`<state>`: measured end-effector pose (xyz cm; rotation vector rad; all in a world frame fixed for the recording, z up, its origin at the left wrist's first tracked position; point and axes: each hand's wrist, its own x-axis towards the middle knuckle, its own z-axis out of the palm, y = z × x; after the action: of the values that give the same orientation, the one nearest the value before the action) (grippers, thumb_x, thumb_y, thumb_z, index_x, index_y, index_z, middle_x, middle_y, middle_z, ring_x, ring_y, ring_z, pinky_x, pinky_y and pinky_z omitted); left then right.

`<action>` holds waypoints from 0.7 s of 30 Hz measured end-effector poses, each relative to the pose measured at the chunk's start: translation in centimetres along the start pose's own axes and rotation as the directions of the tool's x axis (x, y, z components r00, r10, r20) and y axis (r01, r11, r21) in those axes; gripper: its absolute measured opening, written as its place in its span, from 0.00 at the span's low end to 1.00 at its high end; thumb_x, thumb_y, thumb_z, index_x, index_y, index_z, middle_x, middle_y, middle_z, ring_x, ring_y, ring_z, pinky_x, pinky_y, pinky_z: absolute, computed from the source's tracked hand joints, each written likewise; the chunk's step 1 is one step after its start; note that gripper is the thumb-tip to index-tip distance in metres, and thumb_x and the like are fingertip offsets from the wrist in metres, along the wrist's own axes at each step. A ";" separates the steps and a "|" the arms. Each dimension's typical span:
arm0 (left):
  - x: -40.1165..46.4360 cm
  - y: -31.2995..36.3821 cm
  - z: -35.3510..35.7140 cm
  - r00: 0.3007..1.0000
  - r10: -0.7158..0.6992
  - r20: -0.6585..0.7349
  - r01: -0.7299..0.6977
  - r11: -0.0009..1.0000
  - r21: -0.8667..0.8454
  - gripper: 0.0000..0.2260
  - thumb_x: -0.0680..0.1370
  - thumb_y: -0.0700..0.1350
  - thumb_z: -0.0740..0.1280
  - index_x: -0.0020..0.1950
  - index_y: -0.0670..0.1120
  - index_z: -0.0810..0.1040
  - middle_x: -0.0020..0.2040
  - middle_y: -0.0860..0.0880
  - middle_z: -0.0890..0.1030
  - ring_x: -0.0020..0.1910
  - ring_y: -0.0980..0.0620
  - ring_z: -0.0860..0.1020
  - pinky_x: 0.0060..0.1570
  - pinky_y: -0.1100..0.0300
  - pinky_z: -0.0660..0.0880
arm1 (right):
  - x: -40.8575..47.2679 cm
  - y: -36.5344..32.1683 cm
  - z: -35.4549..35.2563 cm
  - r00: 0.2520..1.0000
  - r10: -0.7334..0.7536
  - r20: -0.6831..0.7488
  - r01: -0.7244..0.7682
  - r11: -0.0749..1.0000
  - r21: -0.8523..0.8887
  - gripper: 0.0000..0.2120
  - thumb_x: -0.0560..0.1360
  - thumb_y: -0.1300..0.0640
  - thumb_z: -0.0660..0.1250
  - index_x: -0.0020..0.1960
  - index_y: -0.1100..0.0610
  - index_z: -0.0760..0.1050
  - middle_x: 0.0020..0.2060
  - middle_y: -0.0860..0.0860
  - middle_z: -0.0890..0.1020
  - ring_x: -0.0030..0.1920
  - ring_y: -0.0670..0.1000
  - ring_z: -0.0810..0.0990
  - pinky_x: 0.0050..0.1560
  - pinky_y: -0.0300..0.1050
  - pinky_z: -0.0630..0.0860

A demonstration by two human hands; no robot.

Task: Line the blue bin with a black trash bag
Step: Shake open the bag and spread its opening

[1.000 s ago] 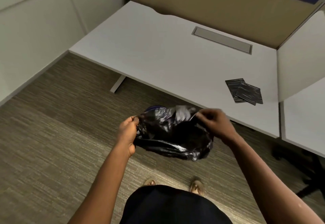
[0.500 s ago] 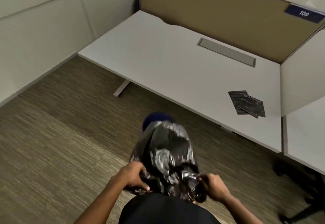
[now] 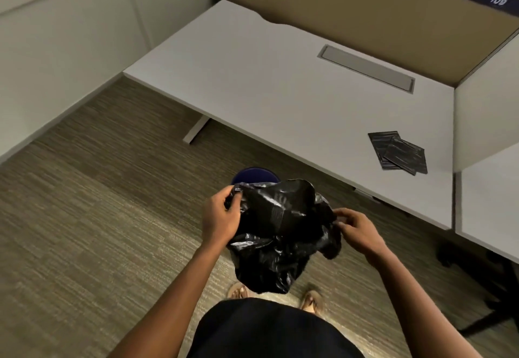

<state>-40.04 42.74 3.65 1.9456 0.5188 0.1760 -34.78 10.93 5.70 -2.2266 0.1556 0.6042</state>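
A crumpled black trash bag [image 3: 280, 231] hangs in the air between my two hands, above the carpet. My left hand [image 3: 220, 217] pinches its left edge and my right hand [image 3: 355, 231] grips its right edge. Just beyond the bag, the rim of the blue bin [image 3: 254, 175] shows on the floor near the desk's front edge; the bag hides most of it.
A white desk [image 3: 280, 85] spans the back, with two folded black bags [image 3: 398, 151] near its right front corner. A desk leg [image 3: 196, 130] stands at the left. A dark chair base [image 3: 483, 267] sits at the right. My feet [image 3: 310, 300] are below the bag.
My hands have risen from down near my body and moved apart, lifting the bag up. The bag has gone from hanging long to bunched wide between my hands.
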 end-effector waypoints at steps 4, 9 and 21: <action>-1.3 0.9 0.4 0.984 0.166 0.070 -0.167 0.986 0.009 0.12 0.81 0.47 0.68 0.63 0.48 0.84 0.51 0.63 0.84 0.51 0.66 0.83 0.51 0.70 0.79 | -1.4 -1.8 -2.1 0.974 -0.193 -0.122 0.218 0.947 0.236 0.18 0.80 0.61 0.66 0.61 0.40 0.82 0.63 0.50 0.85 0.62 0.46 0.82 0.59 0.45 0.77; -1.2 1.7 1.6 0.928 0.317 0.194 -0.320 0.947 -0.014 0.13 0.78 0.47 0.70 0.61 0.51 0.85 0.49 0.67 0.83 0.53 0.71 0.81 0.52 0.74 0.76 | -1.1 -7.1 1.3 0.876 -0.459 0.150 0.483 0.823 -0.299 0.34 0.73 0.34 0.73 0.76 0.38 0.69 0.67 0.42 0.80 0.64 0.41 0.79 0.62 0.41 0.75; 1.4 -4.8 -1.9 0.984 0.129 -0.120 -0.033 0.803 0.595 0.26 0.66 0.39 0.77 0.64 0.49 0.82 0.66 0.44 0.75 0.65 0.41 0.75 0.63 0.42 0.73 | 4.1 -8.6 3.5 0.960 -0.269 -0.082 0.266 0.963 -0.049 0.16 0.77 0.61 0.67 0.46 0.38 0.79 0.42 0.39 0.85 0.49 0.29 0.79 0.45 0.34 0.72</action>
<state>-40.73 46.53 0.02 2.5881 0.6462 0.2422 -29.83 19.56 7.65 -2.2607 -0.1133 0.3640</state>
